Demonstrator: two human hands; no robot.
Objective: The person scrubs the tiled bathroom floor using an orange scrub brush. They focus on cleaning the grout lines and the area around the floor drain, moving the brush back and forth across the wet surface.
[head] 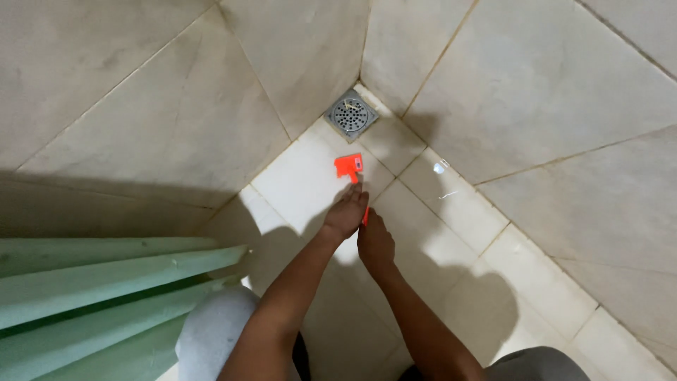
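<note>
The orange tool (pixel 350 166), a small bright plastic piece with a flat squarish head and a thin handle running back toward the person, lies on the pale tiled floor (pixel 303 183) close to the corner where the two walls meet, just short of the round metal drain (pixel 350 113). Its long axis runs from the drain corner back toward the person's body, and a sliver of the same orange (pixel 365 215) shows between the two hands, so the handle seems to pass under the left hand (pixel 346 212), though the view is too small to be sure it is one piece. The left hand lies over that handle with its fingers (pixel 356 195) stretched forward and close together, their tips nearly touching the head, which lies directly ahead of them toward the corner. The right hand (pixel 375 243) sits just behind and beside it, fingers curled narrow against the orange strip; whether they actually grip it I cannot tell. The left hand is the nearer to the head. A small pale speck (pixel 440 167) rests on the floor by the right-hand wall, well apart.
</note>
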